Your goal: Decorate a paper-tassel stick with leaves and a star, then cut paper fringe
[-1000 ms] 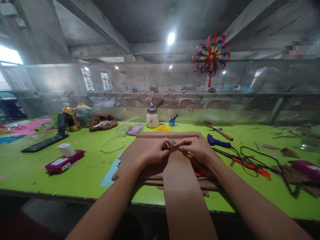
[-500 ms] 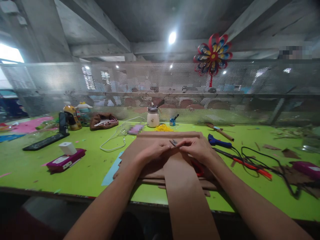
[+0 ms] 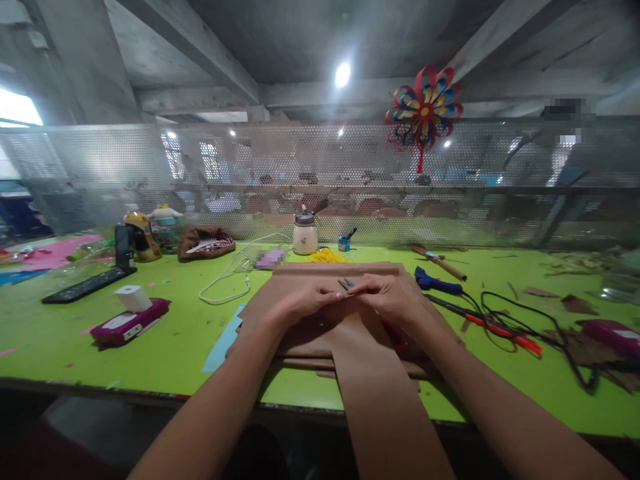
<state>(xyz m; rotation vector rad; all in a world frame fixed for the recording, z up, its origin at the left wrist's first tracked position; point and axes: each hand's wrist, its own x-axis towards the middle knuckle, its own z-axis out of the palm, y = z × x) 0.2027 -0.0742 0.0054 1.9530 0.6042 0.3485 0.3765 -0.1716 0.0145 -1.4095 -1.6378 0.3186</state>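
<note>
A long strip of brown paper [image 3: 385, 380] runs from between my hands down over the table's front edge. My left hand [image 3: 313, 299] pinches the strip's far end from the left. Opposite it, my right hand [image 3: 387, 293] pinches the same end, fingertips close to the left ones. Under both hands lies a stack of brown paper sheets [image 3: 295, 343]. Scissors lie on the stack: their blade tips [image 3: 345, 284] show just past my fingertips, and a red handle [image 3: 397, 337] shows beneath my right wrist. The middle of the scissors is covered by the strip and my right hand.
On the green table [image 3: 185, 340] a purple power strip [image 3: 130, 323] with a white plug stands left. To the right lie a blue glue gun [image 3: 439, 283], a red-handled tool [image 3: 515, 339] and black cables. A jar [image 3: 305, 237] stands behind the stack, before a perforated metal screen [image 3: 280, 160].
Both hands stay at the strip's end with small finger shifts. The strip's hanging part has swung slightly to the right. The camera view has shifted a little.
</note>
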